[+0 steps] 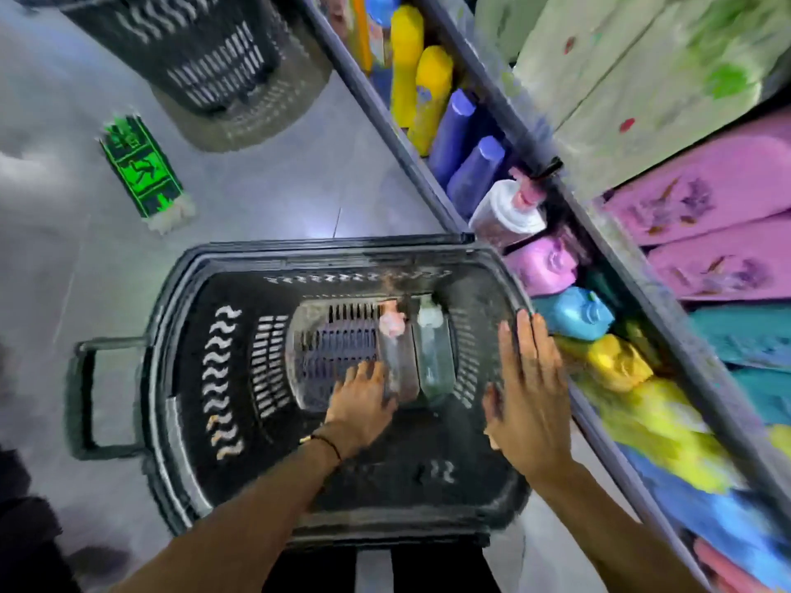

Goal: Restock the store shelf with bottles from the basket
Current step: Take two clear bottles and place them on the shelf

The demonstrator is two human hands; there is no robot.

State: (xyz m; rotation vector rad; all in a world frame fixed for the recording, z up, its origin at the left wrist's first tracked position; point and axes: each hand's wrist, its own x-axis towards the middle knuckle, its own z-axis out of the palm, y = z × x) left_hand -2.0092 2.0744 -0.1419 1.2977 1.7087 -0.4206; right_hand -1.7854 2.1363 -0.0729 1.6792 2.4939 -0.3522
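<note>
A black plastic basket (184,378) stands on the floor below me. Two clear bottles lie on its bottom: one with a pink pump top (396,348) and one with a white top (432,348). My left hand (361,404) reaches deep into the basket, and its fingers touch the lower end of the pink-topped bottle; whether they grip it is blurred. My right hand (528,400) hovers with fingers spread over the basket's right rim, holding nothing. The shelf (599,233) runs diagonally on the right with a row of coloured bottles.
On the shelf stand yellow (430,92), purple (475,173), white pump (507,211), pink (541,263) and blue (573,312) bottles. Pink and teal packs fill the tier above. A second black basket (192,49) sits on the floor at the top left, near a green exit sign (139,164).
</note>
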